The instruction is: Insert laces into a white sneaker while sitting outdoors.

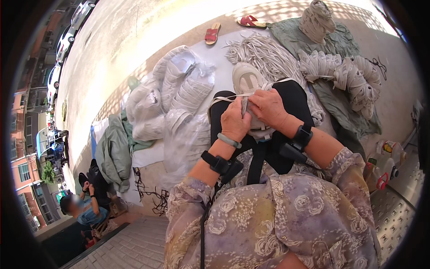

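Observation:
A beige sneaker (247,77) lies across my lap between my knees, toe pointing away from me. A pale flat shoelace (227,97) crosses it and trails out to the left over my black-covered knee. My left hand (235,120) is at the left side of the sneaker's opening, its fingers pinched on the shoelace. From the other side my right hand (270,108) bends over the sneaker, fingertips closed on the lace near the middle. My fingers hide much of the sneaker's tongue and eyelets. Just beyond the toe lies a loose heap of pale laces (268,56).
Nested pale shoe parts (179,89) in clear plastic lie to the left. Tied pale bundles (340,74) rest on green cloth (345,38) at the right. Red slippers (212,34) stand beyond. Plastic bottles (384,168) are by my right elbow. Another person (92,210) sits at far left.

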{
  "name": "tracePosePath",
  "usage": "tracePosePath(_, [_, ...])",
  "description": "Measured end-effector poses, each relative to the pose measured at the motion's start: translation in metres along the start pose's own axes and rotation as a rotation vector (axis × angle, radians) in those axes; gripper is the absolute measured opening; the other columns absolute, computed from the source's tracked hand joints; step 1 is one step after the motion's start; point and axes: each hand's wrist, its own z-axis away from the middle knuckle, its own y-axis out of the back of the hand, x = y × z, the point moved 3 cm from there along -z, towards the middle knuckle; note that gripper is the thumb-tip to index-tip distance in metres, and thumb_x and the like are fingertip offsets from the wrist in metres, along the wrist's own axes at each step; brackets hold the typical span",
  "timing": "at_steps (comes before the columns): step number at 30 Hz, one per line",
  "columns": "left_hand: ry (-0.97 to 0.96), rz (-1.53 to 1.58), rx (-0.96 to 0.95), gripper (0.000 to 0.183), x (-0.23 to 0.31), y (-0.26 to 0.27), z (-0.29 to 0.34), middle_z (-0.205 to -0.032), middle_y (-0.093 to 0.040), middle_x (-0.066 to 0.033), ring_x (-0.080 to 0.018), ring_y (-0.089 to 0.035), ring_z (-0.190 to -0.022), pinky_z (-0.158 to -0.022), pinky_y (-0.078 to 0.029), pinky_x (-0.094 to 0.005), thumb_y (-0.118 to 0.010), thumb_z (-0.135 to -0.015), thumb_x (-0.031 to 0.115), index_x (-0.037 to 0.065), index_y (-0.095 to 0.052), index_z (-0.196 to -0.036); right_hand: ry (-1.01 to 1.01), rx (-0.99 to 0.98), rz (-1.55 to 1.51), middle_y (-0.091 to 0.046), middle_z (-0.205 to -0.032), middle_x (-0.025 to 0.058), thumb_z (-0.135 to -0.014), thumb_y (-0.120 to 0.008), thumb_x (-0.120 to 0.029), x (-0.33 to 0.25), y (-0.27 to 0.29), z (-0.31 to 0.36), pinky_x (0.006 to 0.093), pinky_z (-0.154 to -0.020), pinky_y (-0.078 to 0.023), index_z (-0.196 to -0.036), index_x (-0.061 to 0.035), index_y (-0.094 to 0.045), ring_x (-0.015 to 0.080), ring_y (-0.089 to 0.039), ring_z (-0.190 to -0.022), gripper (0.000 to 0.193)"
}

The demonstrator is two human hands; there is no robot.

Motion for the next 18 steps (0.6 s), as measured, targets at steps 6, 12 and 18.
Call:
tracePosePath(6, [0.035,0.013,0.033,0.038,-0.012,-0.007,-0.006,-0.068,-0.056,-0.0097,-0.0218,-0.054,-0.056,-0.056,-0.045,-0.0307,-0.056,-0.066,0.009,0.001,-0.057,-0.103,-0.118,0.005,0.044,-0.055,-0.075,0.0036,-0.068,-0.063,-0.020,0.002,-0.010,-0.003,0.0366,-0.066,-0.037,-0.077,-0.0112,-0.059,0.0224,-0.056,-0.071,0.014])
tracePosePath(12, [-0.066,0.101,0.023,0.035,-0.017,-0.002,-0.004,-0.080,-0.060,-0.0149,-0.0280,-0.059,-0.072,-0.067,-0.047,-0.0335,-0.052,-0.067,0.007,0.000,-0.058,-0.100,-0.185,0.016,-0.018,-0.057,-0.075,0.0027,-0.068,-0.063,-0.019,-0.002,-0.015,-0.004,0.0362,-0.067,-0.035,-0.075,-0.0122,-0.059,0.0219,-0.057,-0.074,0.011])
tracePosePath(18, [-0.046,0.190,-0.070,0.035,-0.018,0.008,-0.007,-0.091,-0.060,-0.0201,-0.0344,-0.058,-0.086,-0.078,-0.046,-0.0375,-0.048,-0.066,0.006,-0.003,-0.058,-0.098,-0.144,0.031,0.019,-0.056,-0.074,0.0001,-0.071,-0.061,-0.016,-0.006,-0.022,-0.005,0.0345,-0.064,-0.034,-0.073,-0.0133,-0.059,0.0215,-0.055,-0.070,0.004])
